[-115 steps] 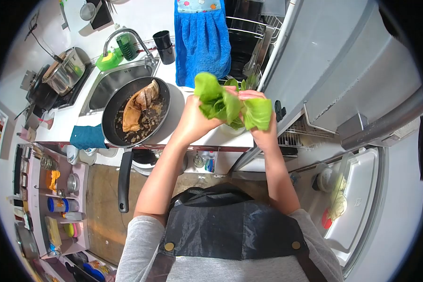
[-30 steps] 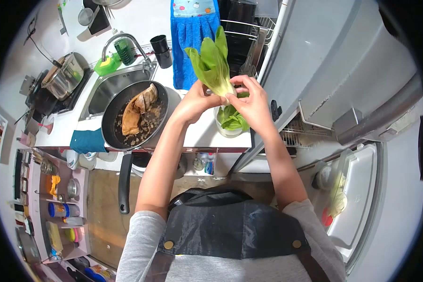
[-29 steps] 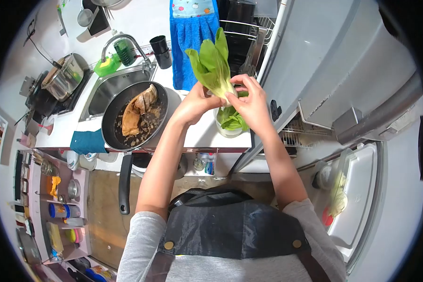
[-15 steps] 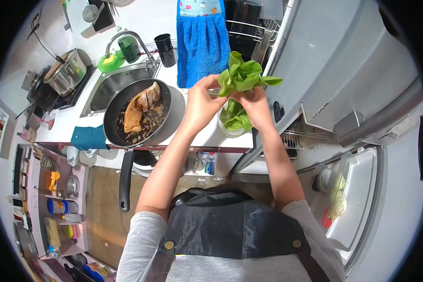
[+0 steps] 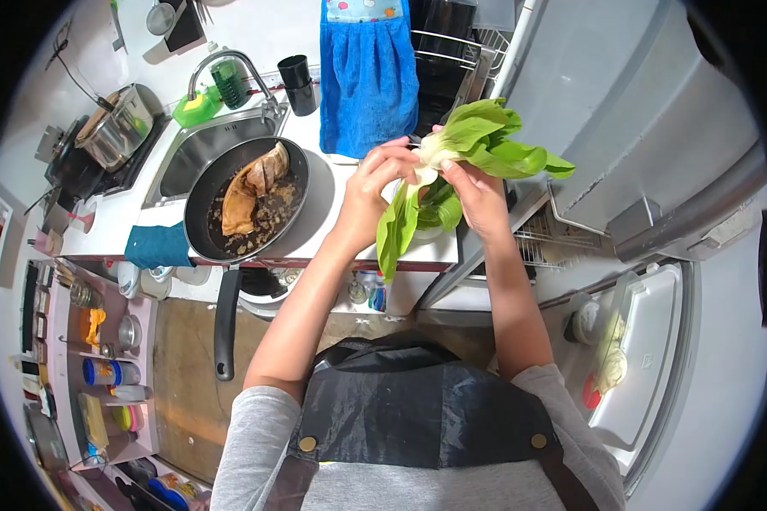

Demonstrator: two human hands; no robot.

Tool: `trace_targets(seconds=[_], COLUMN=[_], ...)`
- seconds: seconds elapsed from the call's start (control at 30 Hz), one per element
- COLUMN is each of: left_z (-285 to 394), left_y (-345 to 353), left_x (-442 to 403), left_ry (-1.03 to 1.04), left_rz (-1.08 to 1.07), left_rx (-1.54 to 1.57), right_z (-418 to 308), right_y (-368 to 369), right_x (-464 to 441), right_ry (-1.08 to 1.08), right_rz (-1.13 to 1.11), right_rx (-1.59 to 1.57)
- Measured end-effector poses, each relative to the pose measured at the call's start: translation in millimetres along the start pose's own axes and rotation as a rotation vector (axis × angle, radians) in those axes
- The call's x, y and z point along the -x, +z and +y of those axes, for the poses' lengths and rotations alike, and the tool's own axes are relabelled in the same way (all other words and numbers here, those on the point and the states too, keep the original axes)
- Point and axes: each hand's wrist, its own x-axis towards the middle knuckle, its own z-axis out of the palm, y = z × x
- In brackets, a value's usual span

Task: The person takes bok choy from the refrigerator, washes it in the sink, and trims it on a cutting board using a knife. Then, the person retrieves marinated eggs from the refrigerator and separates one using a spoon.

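A head of bok choy [image 5: 494, 140], with pale stalks and bright green leaves pointing right, is held up over the counter. My right hand [image 5: 479, 200] grips it near the stalks, fingers closed. My left hand [image 5: 366, 192] is closed at the base, pinching the white stalk of one bok choy leaf [image 5: 394, 234] that hangs down between the hands. Just beneath are more green leaves [image 5: 441, 207], in a container mostly hidden by the hands and leaves. Left of my hands, a dark frying pan [image 5: 302, 200] holds a browned piece of meat or fish [image 5: 243, 203] and small bits.
Behind the pan is a steel sink [image 5: 172, 175] with a faucet [image 5: 230, 58]. A blue towel [image 5: 368, 94] hangs ahead. The pan's handle [image 5: 225, 328] sticks out past the counter edge. An open refrigerator [image 5: 622, 111] stands on the right, a steel pot [image 5: 119, 136] far left.
The bok choy has tipped from leaves upward to leaves pointing right, showing its pale base. One leaf now hangs downward from my left hand's pinch.
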Motion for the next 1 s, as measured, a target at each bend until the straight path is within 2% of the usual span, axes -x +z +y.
trace_targets(seconds=[0.13, 0.23, 0.27, 0.33, 0.37, 0.43, 0.5, 0.63, 0.77, 0.83, 0.93, 1.0], left_z=[-5, -15, -19, -22, -26, -21, -27, -37, -38, -39, -36, -33], left_y=[-1, -1, 0, -2, -6, -14, -21, -29, -30, -27, -22, -20], left_x=[7, 17, 20, 21, 18, 8, 5, -1, 4, 2, -5, -12], left_ry=[-0.029, -0.090, -0.141, -0.234, -0.200, -0.140, -0.147, -0.203, -0.680, -0.776, -0.858, -0.890], left_rz=[0.019, 0.045, 0.072, 0.137, 0.138, 0.102, -0.011, -0.212, -0.222, -0.181, -0.137, -0.105], left_rx=[-0.025, 0.047, 0.091, 0.249, 0.178, 0.073, 0.103, 0.266, 0.606, 0.662, 0.654, 0.598], right_z=[-5, -15, -20, -22, -22, -12, -8, -4, -3, -12, 7, 4], right_y=[8, 8, 9, 3, -1, -6, -8, -3, -7, -4, -5, -5], right_x=[2, -12, -16, -19, -21, -20, -16, -12, -9, -6, -8, -5], right_ry=[-0.061, -0.042, -0.072, -0.105, -0.121, -0.155, -0.128, -0.170, -0.101, -0.049, -0.092, 0.055], right_rz=[0.010, 0.220, 0.288, 0.256, 0.241, 0.247, 0.247, 0.286, 0.293, 0.298, 0.277, 0.261], right_rx=[-0.084, -0.359, -0.250, 0.049, 0.200, 0.278, 0.345, 0.233, 0.315, 0.297, 0.063, -0.124])
